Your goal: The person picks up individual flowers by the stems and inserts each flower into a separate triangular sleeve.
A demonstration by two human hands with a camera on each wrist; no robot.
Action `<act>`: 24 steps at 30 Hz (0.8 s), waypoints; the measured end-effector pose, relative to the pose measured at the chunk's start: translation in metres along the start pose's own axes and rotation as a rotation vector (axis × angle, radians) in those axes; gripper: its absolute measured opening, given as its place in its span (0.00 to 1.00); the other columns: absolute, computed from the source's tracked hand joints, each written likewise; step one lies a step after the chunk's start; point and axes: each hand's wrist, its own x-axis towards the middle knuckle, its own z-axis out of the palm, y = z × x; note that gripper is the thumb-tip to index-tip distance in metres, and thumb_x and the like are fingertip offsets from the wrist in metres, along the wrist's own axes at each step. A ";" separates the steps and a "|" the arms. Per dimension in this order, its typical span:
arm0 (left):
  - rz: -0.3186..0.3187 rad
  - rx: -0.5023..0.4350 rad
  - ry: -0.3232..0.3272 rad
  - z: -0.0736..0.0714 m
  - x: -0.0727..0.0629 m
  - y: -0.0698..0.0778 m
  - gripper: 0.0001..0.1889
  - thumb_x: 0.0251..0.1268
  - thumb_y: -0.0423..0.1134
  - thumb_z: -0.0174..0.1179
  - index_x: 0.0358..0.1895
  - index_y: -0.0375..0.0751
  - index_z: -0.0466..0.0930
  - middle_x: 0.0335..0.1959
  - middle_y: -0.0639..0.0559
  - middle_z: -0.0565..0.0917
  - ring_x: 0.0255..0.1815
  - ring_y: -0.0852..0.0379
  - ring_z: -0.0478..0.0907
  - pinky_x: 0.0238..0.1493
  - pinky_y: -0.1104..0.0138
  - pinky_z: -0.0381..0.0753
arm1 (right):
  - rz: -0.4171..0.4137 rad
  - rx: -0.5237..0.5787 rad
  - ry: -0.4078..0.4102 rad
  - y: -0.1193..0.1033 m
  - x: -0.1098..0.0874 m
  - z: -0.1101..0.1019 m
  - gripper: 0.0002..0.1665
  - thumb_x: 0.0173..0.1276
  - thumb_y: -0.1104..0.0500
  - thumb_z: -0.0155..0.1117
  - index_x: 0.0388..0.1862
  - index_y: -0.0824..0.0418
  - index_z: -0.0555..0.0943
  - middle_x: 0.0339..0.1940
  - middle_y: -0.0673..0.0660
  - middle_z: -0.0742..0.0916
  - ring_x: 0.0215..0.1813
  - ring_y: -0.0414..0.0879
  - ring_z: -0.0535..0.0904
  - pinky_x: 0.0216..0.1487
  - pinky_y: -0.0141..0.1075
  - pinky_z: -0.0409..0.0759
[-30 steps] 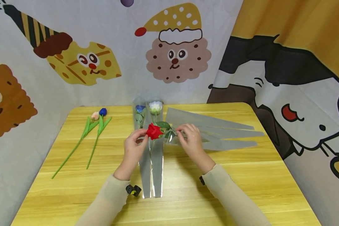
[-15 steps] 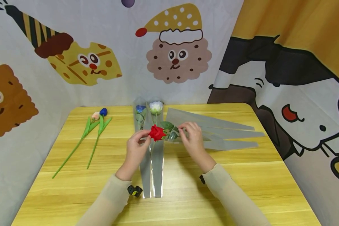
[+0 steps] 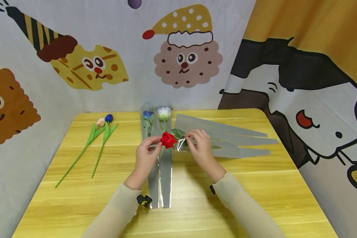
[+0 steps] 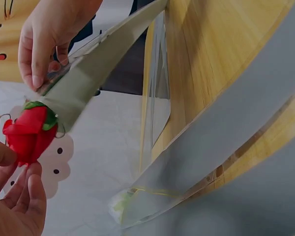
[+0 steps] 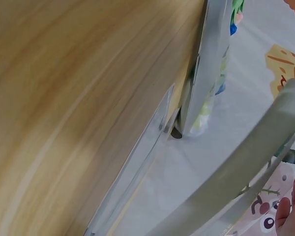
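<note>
A red artificial rose (image 3: 169,139) lies crosswise above the middle of the table, bloom to the left and stem to the right. The thumb and fingers of my left hand (image 3: 145,160) pinch its petals from the left. A translucent grey flower sleeve (image 4: 86,83) surrounds the stem, and its mouth reaches up to the leaves just behind the bloom. My right hand (image 3: 203,145) pinches the sleeve near that mouth. In the right wrist view the sleeve (image 5: 226,169) slants up toward the right, with some fingers (image 5: 283,214) showing at the edge.
Two sleeved flowers, one blue (image 3: 147,114) and one white (image 3: 164,113), lie side by side under the hands. Several flat grey sleeves (image 3: 241,132) fan out at the right. A pink tulip (image 3: 100,122) and a blue tulip (image 3: 108,118) lie at the left.
My left hand has moved right with the rose, bringing the bloom closer to the sleeve's mouth and my right hand. More of the leaves are now inside the sleeve. The right hand stays nearly in place.
</note>
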 end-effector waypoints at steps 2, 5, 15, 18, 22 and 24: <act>0.015 -0.012 0.004 -0.002 -0.001 0.010 0.10 0.57 0.24 0.61 0.43 0.29 0.83 0.41 0.37 0.83 0.40 0.44 0.82 0.40 0.54 0.84 | 0.001 0.003 0.000 0.001 0.000 0.000 0.02 0.63 0.63 0.64 0.35 0.60 0.82 0.37 0.53 0.85 0.41 0.48 0.76 0.44 0.43 0.71; 0.035 -0.012 0.000 -0.003 -0.003 0.018 0.10 0.56 0.23 0.62 0.42 0.27 0.82 0.40 0.35 0.83 0.39 0.42 0.82 0.38 0.56 0.84 | -0.004 0.002 -0.009 0.000 -0.001 0.000 0.03 0.63 0.63 0.64 0.36 0.60 0.82 0.37 0.53 0.85 0.42 0.48 0.76 0.45 0.43 0.72; 0.055 -0.017 -0.030 0.005 -0.003 0.017 0.08 0.56 0.22 0.62 0.40 0.26 0.82 0.38 0.34 0.82 0.38 0.41 0.82 0.37 0.54 0.84 | -0.041 0.014 -0.025 -0.006 0.000 0.002 0.03 0.64 0.62 0.64 0.36 0.60 0.82 0.37 0.54 0.85 0.42 0.49 0.76 0.44 0.43 0.72; 0.055 -0.016 -0.024 0.006 -0.003 0.017 0.08 0.56 0.22 0.62 0.40 0.26 0.82 0.38 0.34 0.83 0.38 0.42 0.82 0.37 0.53 0.84 | -0.039 0.018 -0.015 -0.006 0.000 0.001 0.02 0.64 0.63 0.64 0.35 0.60 0.82 0.37 0.54 0.85 0.41 0.49 0.76 0.44 0.43 0.72; 0.056 -0.020 -0.037 0.008 -0.003 0.018 0.08 0.55 0.22 0.62 0.40 0.25 0.82 0.39 0.34 0.82 0.38 0.42 0.82 0.38 0.53 0.84 | -0.043 0.018 -0.020 -0.006 0.000 0.001 0.03 0.64 0.62 0.64 0.36 0.59 0.82 0.37 0.53 0.85 0.41 0.48 0.76 0.44 0.42 0.72; 0.066 -0.021 -0.049 0.009 -0.002 0.019 0.08 0.55 0.22 0.62 0.40 0.25 0.82 0.40 0.33 0.82 0.38 0.41 0.82 0.39 0.53 0.84 | -0.049 0.016 -0.028 -0.007 0.001 0.001 0.03 0.64 0.62 0.64 0.36 0.59 0.82 0.37 0.53 0.85 0.42 0.48 0.77 0.44 0.42 0.73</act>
